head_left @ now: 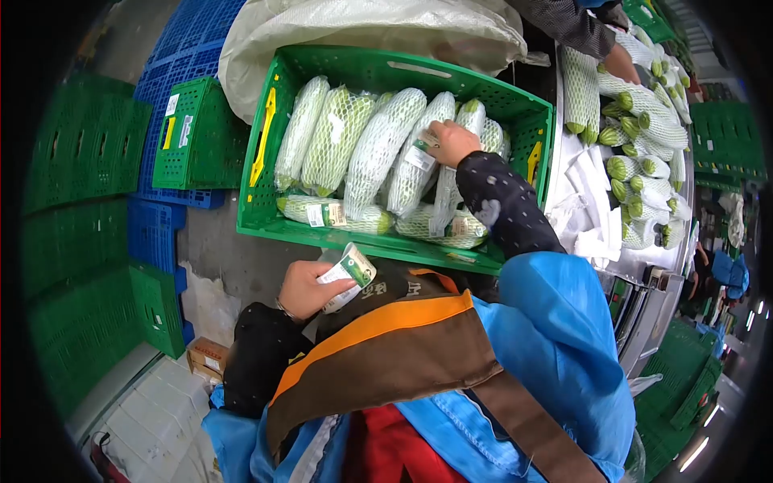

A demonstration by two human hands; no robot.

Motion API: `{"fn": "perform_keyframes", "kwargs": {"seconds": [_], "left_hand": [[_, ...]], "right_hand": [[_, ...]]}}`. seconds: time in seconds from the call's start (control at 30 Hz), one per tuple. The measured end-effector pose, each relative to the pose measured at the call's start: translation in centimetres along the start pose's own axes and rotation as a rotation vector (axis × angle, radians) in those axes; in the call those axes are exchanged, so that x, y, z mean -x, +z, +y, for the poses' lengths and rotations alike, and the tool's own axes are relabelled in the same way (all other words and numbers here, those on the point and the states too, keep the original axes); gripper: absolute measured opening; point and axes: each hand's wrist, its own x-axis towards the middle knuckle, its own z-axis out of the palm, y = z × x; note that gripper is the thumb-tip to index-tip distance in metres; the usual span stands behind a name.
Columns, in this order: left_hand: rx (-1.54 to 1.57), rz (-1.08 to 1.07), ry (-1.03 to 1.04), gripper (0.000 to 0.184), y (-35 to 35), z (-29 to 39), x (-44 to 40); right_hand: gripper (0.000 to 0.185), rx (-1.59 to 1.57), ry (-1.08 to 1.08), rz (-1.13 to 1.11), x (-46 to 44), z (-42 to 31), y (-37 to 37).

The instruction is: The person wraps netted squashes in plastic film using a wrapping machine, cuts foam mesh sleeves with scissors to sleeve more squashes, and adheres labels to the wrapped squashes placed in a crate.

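Observation:
My left hand [306, 290] is closed around a bundle of printed white-and-green labels [354, 269], just outside the crate's near side. My right hand [453, 143] reaches into the green crate [338, 60], fingers pinched at a label [419, 157] on one net-wrapped gourd [408, 189]; my fingertips are partly hidden. Several long pale-green gourds in white foam nets lie side by side, among them a wrapped gourd [384, 141] left of my right hand. Along the near wall, two gourds lie crosswise, and labels [326, 215] show on them.
At the right, a metal table [568, 145] bears more net-wrapped gourds [644, 145] and white foam nets [592, 201]. Another person's hand [620, 63] reaches over it. A white sack [370, 24] lies behind the crate; green crates [201, 137] and blue pallets [181, 48] stand left.

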Motion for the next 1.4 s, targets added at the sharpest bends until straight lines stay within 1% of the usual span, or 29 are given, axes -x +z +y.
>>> {"fn": "perform_keyframes", "kwargs": {"seconds": [0.03, 0.07, 0.13, 0.17, 0.2, 0.27, 0.3, 0.33, 0.37, 0.4, 0.43, 0.47, 0.5, 0.53, 0.6, 0.63, 0.67, 0.73, 0.77, 0.83, 0.87, 0.93, 1.0, 1.03, 1.13, 1.23, 1.3, 1.33, 1.4], "left_hand": [[0.143, -0.023, -0.002, 0.02, -0.2, -0.6, 0.1], [0.16, -0.045, -0.013, 0.02, -0.7, -0.5, 0.1], [0.212, -0.077, -0.039, 0.019, -1.2, -0.4, 0.4], [0.07, -0.074, -0.027, 0.02, -1.2, -1.0, 0.1], [0.045, -0.093, 0.002, 0.023, -1.0, -1.3, -0.3], [0.029, 0.088, 0.333, 0.024, 0.0, -1.1, -1.2], [0.134, 0.17, 0.333, 0.023, 0.8, -0.5, -1.3], [0.239, 0.249, 0.328, 0.022, 1.5, 0.2, -1.3], [0.344, 0.328, 0.325, 0.021, 1.8, 0.7, -1.5], [0.351, 0.324, 0.286, 0.019, 1.9, 0.6, -1.6], [0.356, 0.317, 0.248, 0.017, 1.9, 0.4, -1.9], [0.362, 0.31, 0.211, 0.015, 1.8, 0.3, -2.2], [0.291, 0.313, 0.191, 0.009, 1.6, 0.5, -2.3], [0.287, 0.313, 0.179, 0.009, 1.4, -0.1, -2.4], [0.275, 0.31, 0.149, 0.011, 0.8, -1.7, -2.4], [0.277, 0.316, 0.127, 0.013, 0.6, -1.5, -2.1], [0.326, 0.332, 0.106, 0.012, 0.5, -1.3, -1.7], [0.425, 0.368, 0.058, 0.01, 0.3, -1.2, -1.0], [0.463, 0.384, 0.079, 0.007, 0.3, -1.6, -1.1], [0.487, 0.409, 0.128, 0.011, 0.5, -0.8, -1.2], [0.503, 0.422, 0.158, 0.015, 0.5, -0.5, -1.3], [0.516, 0.36, 0.178, 0.02, 0.3, -0.7, -1.1], [0.607, 0.332, 0.2, 0.019, 0.2, 0.0, -0.7], [0.562, 0.33, 0.195, 0.019, 0.0, -0.5, -0.8], [0.423, 0.342, 0.165, 0.017, -0.3, -2.0, -1.3], [0.348, 0.404, 0.122, 0.017, 0.1, -1.8, -1.7], [0.364, 0.455, 0.118, 0.019, 0.0, -1.3, -1.5], [0.346, 0.405, 0.181, 0.02, -0.1, -1.6, -1.5], [0.311, 0.307, 0.311, 0.02, -0.7, -2.5, -1.4]], "right_hand": [[0.037, -0.002, 0.041, 0.068, -0.1, 0.4, 0.6], [0.041, -0.003, 0.081, 0.139, -0.2, 0.0, 0.4], [0.044, -0.12, -0.084, 0.213, 0.4, -1.0, 0.3], [0.045, -0.232, -0.142, 0.069, 0.4, -0.5, 1.8], [0.045, -0.284, -0.127, 0.062, 0.9, -0.2, 2.7], [0.045, -0.376, -0.107, 0.071, 0.5, 0.4, 3.8], [0.043, -0.335, 0.031, 0.121, 0.4, -1.2, 3.3], [0.04, -0.481, 0.08, 0.035, 1.3, -2.2, 2.4], [0.045, -0.777, 0.048, -0.082, 2.7, -4.1, 2.2], [0.049, -0.94, 0.059, -0.39, 4.8, -7.0, 0.1], [0.049, -1.283, 0.047, -0.603, 7.0, -9.8, -0.7], [0.036, -1.354, -0.01, -0.741, 9.0, -12.6, -3.0], [0.023, -1.341, -0.014, -0.884, 9.8, -13.5, -2.6], [0.013, -1.375, 0.035, -0.886, 10.0, -14.6, -2.9], [0.009, -1.35, 0.052, -0.846, 7.9, -14.1, -3.2], [0.008, -1.309, 0.021, -0.739, 6.4, -13.2, -2.9], [0.015, -1.279, -0.028, -0.709, 4.3, -11.6, -1.4], [0.025, -1.229, -0.081, -0.646, 2.9, -12.4, -1.3], [0.03, -1.263, -0.065, -0.83, 3.7, -13.7, -1.3], [0.037, -1.349, -0.031, -1.149, 6.9, -16.7, -1.4], [0.03, -1.406, 0.003, -1.173, 8.3, -17.5, -0.5], [0.021, -1.337, 0.121, -1.026, 9.3, -18.3, -0.1], [0.018, -1.282, 0.167, -0.979, 9.2, -18.6, -1.1], [0.016, -1.258, 0.19, -0.951, 9.2, -18.7, -1.5], [0.015, -1.294, 0.186, -0.921, 9.4, -18.7, -1.1], [0.013, -1.269, 0.2, -0.965, 8.7, -18.6, -1.3], [0.01, -1.268, 0.095, -1.01, 8.5, -18.7, -1.3], [0.009, -1.271, 0.042, -1.032, 8.4, -18.8, -1.2], [0.004, -1.218, -0.123, -0.934, 6.6, -17.6, -1.4]]}}
